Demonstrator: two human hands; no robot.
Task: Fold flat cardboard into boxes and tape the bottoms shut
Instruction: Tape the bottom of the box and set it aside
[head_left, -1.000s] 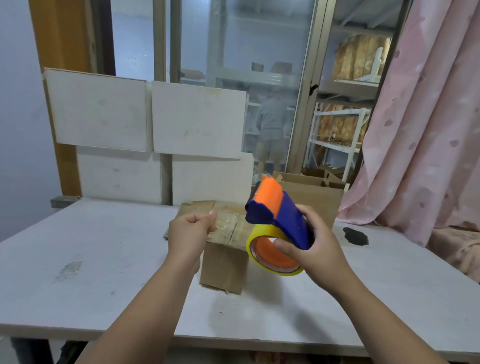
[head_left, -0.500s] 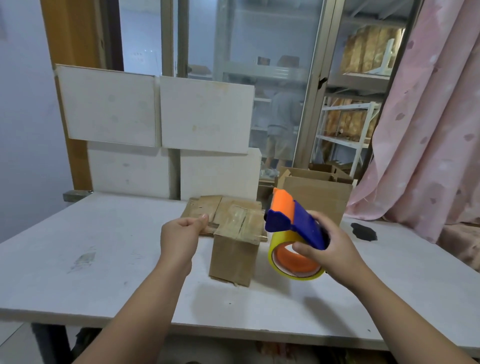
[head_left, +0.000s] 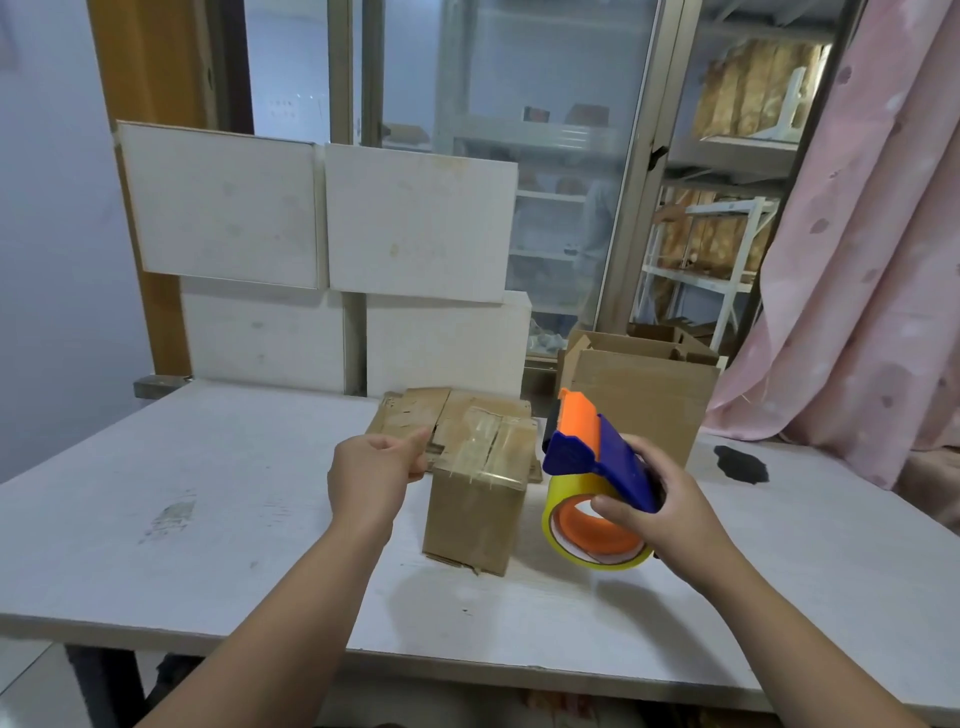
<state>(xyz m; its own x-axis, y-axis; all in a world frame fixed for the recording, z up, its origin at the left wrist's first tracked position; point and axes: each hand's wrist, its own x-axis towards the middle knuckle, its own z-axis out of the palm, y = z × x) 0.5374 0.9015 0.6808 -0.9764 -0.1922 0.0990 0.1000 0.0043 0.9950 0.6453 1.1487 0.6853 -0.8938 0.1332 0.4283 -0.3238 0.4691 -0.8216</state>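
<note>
The taped box (head_left: 475, 512) stood near the desk's (head_left: 208, 519) front edge, with flat cardboard (head_left: 410, 415) behind it. The right grip (head_left: 670, 506) curled round the tape dispenser (head_left: 597, 457). The left grip (head_left: 369, 478) curled at the cardboard's edge, any pinch unclear.

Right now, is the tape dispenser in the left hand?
No, the right hand grips the tape dispenser; the left hand is left of the box.
</note>
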